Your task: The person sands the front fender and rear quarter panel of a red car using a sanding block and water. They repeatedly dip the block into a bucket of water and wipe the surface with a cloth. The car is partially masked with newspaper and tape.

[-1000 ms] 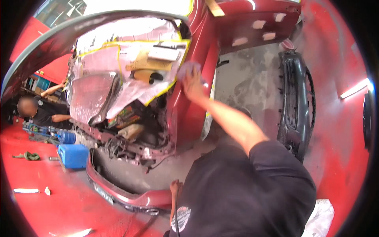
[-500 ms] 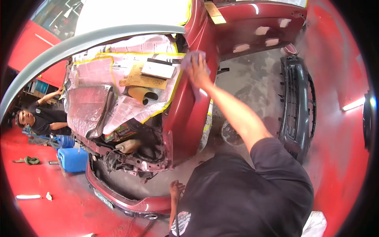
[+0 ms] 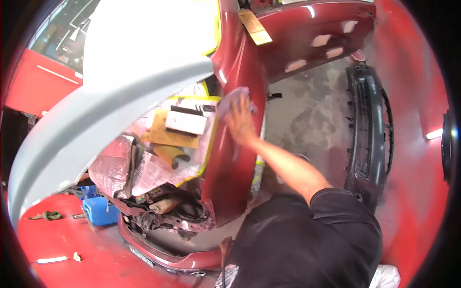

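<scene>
My right hand (image 3: 241, 122) lies on a crumpled purple cloth (image 3: 234, 98), pressing it against the glossy dark red fender (image 3: 229, 158). Its fingers are spread over the cloth. Low in the picture, only a sliver of my left hand (image 3: 225, 246) shows beside my dark shirt. Its fingers are hidden, and a thin dark hose or cord (image 3: 223, 269) runs just below it. Left of the fender, masking paper with yellow tape covers the engine bay, bearing a white block (image 3: 185, 123), brown cardboard (image 3: 170, 134) and a curled sandpaper sheet (image 3: 170, 154).
A raised grey hood (image 3: 110, 113) arches over the left side. The open red door (image 3: 317, 41) has pale filler patches. A black bumper (image 3: 367, 129) stands on the right; a red bumper (image 3: 168, 259) lies in front, near a blue jug (image 3: 100, 211).
The view has shifted, so the car sits lower and the grey hood looks larger. It now hides the person at left. My right hand and cloth remain on the fender; my left hand shows less.
</scene>
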Motion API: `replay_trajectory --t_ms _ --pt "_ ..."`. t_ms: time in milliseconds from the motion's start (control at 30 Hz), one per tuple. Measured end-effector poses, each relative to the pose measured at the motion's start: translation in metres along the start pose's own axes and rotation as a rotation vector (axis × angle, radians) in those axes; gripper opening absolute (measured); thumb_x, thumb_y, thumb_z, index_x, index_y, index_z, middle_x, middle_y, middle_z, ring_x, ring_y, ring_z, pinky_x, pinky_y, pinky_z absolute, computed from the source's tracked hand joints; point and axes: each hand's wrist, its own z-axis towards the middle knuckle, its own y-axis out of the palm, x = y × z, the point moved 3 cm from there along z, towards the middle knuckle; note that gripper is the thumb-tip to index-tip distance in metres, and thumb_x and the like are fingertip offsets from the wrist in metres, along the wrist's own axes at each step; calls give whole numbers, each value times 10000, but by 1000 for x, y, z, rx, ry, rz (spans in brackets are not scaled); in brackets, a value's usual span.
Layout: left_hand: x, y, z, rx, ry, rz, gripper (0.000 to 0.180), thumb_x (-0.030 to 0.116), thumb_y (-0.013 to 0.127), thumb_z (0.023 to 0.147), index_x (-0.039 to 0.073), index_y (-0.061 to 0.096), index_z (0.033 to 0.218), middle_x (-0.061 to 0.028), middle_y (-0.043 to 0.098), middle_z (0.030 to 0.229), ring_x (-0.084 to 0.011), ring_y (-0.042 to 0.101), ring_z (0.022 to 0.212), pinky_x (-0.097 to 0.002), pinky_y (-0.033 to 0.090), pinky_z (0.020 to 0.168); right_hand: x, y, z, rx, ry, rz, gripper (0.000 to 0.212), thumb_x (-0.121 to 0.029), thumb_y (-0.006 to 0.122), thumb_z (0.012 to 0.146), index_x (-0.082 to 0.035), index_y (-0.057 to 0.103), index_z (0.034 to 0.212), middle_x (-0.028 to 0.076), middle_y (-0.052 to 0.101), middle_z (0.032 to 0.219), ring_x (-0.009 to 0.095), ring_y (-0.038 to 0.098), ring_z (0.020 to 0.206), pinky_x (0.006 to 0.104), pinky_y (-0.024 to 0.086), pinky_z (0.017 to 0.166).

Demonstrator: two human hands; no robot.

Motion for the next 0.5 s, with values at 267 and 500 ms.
replay_trajectory --t_ms 267,500 --pt "60 11 -29 63 -84 4 326 206 610 1023 -15 629 1261 -171 730 1006 -288 738 852 -368 578 668 155 6 190 287 385 372 656 -387 482 1061 52 411 1543 395 320 1590 582 303 1467 593 255 1249" --pt "56 19 -46 71 -133 53 310 193 621 1014 -13 641 1245 -172 735 1030 -289 738 876 -374 578 682 45 -8 78 156 104 415 585 -287 543 1011 46 505 1491 324 257 1669 574 209 1540 594 197 1278"
